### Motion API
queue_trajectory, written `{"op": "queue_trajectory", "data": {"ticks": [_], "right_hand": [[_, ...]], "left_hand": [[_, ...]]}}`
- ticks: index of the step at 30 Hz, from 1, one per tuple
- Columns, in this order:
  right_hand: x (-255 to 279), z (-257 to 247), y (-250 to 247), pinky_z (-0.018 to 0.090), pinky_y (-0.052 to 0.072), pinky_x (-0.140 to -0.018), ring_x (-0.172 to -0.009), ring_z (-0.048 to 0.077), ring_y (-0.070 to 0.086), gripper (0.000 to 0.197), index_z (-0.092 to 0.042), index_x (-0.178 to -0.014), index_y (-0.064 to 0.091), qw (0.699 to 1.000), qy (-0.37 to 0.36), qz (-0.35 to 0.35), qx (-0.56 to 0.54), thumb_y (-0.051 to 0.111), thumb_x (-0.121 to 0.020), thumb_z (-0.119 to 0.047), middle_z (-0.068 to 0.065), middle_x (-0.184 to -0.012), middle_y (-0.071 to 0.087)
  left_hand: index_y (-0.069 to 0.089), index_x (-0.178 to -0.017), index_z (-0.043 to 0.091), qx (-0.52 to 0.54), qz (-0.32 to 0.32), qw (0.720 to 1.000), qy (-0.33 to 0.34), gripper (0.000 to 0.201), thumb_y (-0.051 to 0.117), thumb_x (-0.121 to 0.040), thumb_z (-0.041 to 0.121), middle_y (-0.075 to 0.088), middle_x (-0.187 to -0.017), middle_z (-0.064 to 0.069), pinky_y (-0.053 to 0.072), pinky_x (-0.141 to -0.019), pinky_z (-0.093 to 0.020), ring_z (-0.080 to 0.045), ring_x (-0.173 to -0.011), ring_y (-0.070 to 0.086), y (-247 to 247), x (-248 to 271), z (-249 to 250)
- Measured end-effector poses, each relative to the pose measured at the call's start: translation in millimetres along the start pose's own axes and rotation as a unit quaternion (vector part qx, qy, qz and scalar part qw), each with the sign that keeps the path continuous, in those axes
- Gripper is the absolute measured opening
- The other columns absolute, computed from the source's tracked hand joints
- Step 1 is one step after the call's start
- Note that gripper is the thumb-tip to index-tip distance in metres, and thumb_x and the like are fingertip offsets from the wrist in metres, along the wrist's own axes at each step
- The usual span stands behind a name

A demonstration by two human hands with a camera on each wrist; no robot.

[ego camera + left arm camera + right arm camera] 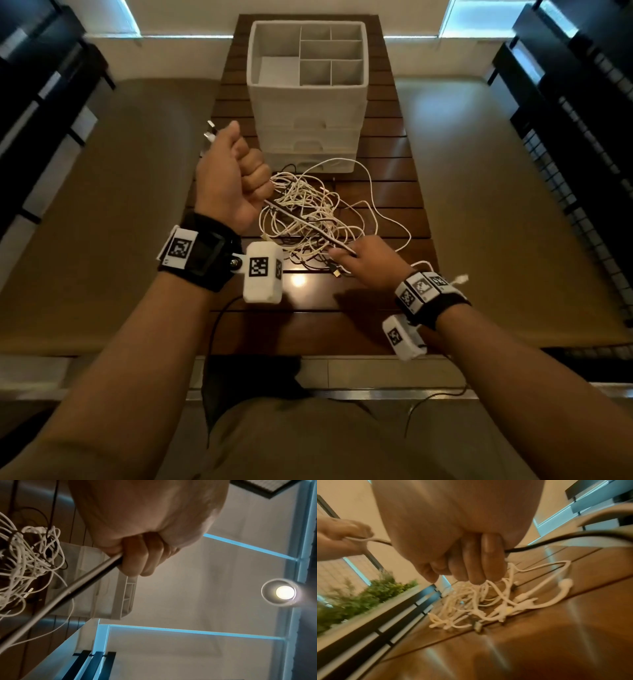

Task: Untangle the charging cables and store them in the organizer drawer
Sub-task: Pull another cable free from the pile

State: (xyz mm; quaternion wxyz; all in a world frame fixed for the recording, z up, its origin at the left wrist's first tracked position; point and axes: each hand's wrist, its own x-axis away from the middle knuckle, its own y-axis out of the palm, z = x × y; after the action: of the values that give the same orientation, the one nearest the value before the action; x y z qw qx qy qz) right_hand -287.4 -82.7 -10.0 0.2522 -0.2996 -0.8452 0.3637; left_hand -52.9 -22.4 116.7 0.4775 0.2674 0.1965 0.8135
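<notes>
A tangle of white charging cables (308,212) lies on the slatted wooden table (394,192), in front of the white organizer (308,102). Its front drawers (308,144) are pushed in and its top compartments stand open. My left hand (236,174) is raised in a fist round one grey-and-dark cable (301,222), with plug ends (210,132) sticking out above the thumb. That cable runs taut over the tangle to my right hand (359,257), which pinches it low near the table. The left wrist view shows fingers (137,555) curled on the cable (82,584). The right wrist view shows fingers (471,561) round the dark cable (539,543).
Beige cushioned benches (102,205) (513,205) flank the narrow table. A loose USB plug (337,272) lies near the table's front, and a white connector (460,278) sits by my right wrist. Thin black wires hang from the wrist cameras over my lap.
</notes>
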Motion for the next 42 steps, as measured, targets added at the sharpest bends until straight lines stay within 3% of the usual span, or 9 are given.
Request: {"op": "queue_trajectory", "data": {"ticks": [5, 9, 13, 19, 25, 30, 33, 38, 42], "right_hand": [[14, 49, 10, 0.037, 0.049, -0.071, -0.079, 0.029, 0.065, 0.052, -0.004, -0.083, 0.067, 0.984, 0.092, -0.1, 0.114, 0.053, -0.103, -0.05, 0.013, -0.082, 0.068], [15, 34, 7, 0.037, 0.051, -0.072, -0.074, 0.019, 0.062, 0.044, -0.012, -0.086, 0.066, 0.984, 0.061, -0.15, 0.078, 0.07, -0.092, -0.056, 0.002, -0.079, 0.067], [16, 8, -28, 0.026, 0.052, -0.08, -0.097, 0.007, 0.065, 0.067, -0.032, -0.127, 0.058, 0.977, 0.079, -0.186, -0.071, 0.073, -0.076, -0.074, -0.01, -0.11, 0.065], [-40, -23, -38, 0.032, 0.056, -0.08, -0.089, 0.008, 0.063, 0.029, -0.025, -0.106, 0.067, 0.995, -0.045, 0.087, -0.012, 0.066, -0.095, -0.051, -0.007, -0.103, 0.062], [-87, -37, 9, 0.041, 0.055, -0.08, -0.098, 0.026, 0.064, 0.028, -0.024, -0.117, 0.063, 0.983, -0.017, 0.022, 0.181, 0.068, -0.095, -0.04, 0.004, -0.123, 0.048], [-93, -48, -11, 0.035, 0.049, -0.077, -0.087, 0.018, 0.056, 0.012, -0.019, -0.099, 0.069, 0.983, -0.032, 0.182, 0.018, 0.067, -0.098, -0.03, 0.0, -0.104, 0.047], [-84, -72, -38, 0.033, 0.05, -0.079, -0.085, 0.014, 0.056, 0.009, -0.015, -0.094, 0.069, 0.949, -0.1, 0.283, -0.092, 0.066, -0.098, -0.023, 0.001, -0.099, 0.06], [-60, -92, -42, 0.024, 0.044, -0.071, -0.077, 0.014, 0.055, 0.007, -0.011, -0.092, 0.068, 0.941, -0.199, 0.26, -0.081, 0.068, -0.096, -0.017, -0.001, -0.086, 0.062], [-57, -81, -46, 0.031, 0.046, -0.071, -0.077, 0.013, 0.053, 0.009, -0.011, -0.094, 0.068, 0.946, -0.176, 0.268, -0.038, 0.067, -0.097, -0.02, -0.001, -0.088, 0.06]], "left_hand": [[0.029, -0.059, 0.026, -0.029, 0.011, 0.999, 0.01, 0.054, 0.041, -0.11, 0.041, 0.016, -0.05, 0.009, 0.01, -0.038, -0.022, -0.01, -0.044, 0.009, -16, -8, 14], [0.028, -0.057, 0.026, -0.051, -0.029, 0.998, -0.031, 0.057, 0.039, -0.11, 0.043, 0.016, -0.049, 0.008, 0.011, -0.035, -0.017, -0.009, -0.04, 0.01, -22, -21, 1], [0.029, -0.058, 0.025, -0.058, -0.059, 0.995, -0.049, 0.056, 0.038, -0.111, 0.041, 0.016, -0.049, 0.008, 0.014, -0.034, -0.016, -0.008, -0.038, 0.012, -29, -29, 1], [0.032, -0.057, 0.026, -0.058, -0.051, 0.995, -0.061, 0.056, 0.037, -0.111, 0.039, 0.017, -0.049, 0.008, 0.01, -0.037, -0.017, -0.008, -0.039, 0.012, -29, -21, -13], [0.035, -0.06, 0.024, -0.056, -0.057, 0.995, -0.062, 0.053, 0.037, -0.111, 0.039, 0.018, -0.05, 0.007, 0.014, -0.035, -0.016, -0.008, -0.038, 0.014, -31, -14, -20], [0.058, -0.068, 0.02, -0.095, -0.036, 0.992, -0.081, 0.054, 0.038, -0.112, 0.044, 0.023, -0.052, 0.007, 0.013, -0.037, -0.019, -0.007, -0.038, 0.017, -38, -15, -31], [0.074, -0.096, 0.009, -0.162, -0.003, 0.983, -0.09, 0.059, 0.034, -0.112, 0.048, 0.024, -0.055, 0.006, 0.017, -0.037, -0.02, -0.007, -0.041, 0.018, -38, -19, -42], [0.068, -0.122, 0.003, -0.144, -0.021, 0.989, -0.037, 0.061, 0.032, -0.111, 0.052, 0.023, -0.057, 0.006, 0.015, -0.04, -0.024, -0.008, -0.045, 0.019, -19, -27, -35], [0.068, -0.109, 0.006, -0.114, -0.055, 0.991, 0.033, 0.054, 0.035, -0.112, 0.049, 0.026, -0.055, 0.007, 0.019, -0.036, -0.022, -0.006, -0.041, 0.019, -4, -29, -7]]}}
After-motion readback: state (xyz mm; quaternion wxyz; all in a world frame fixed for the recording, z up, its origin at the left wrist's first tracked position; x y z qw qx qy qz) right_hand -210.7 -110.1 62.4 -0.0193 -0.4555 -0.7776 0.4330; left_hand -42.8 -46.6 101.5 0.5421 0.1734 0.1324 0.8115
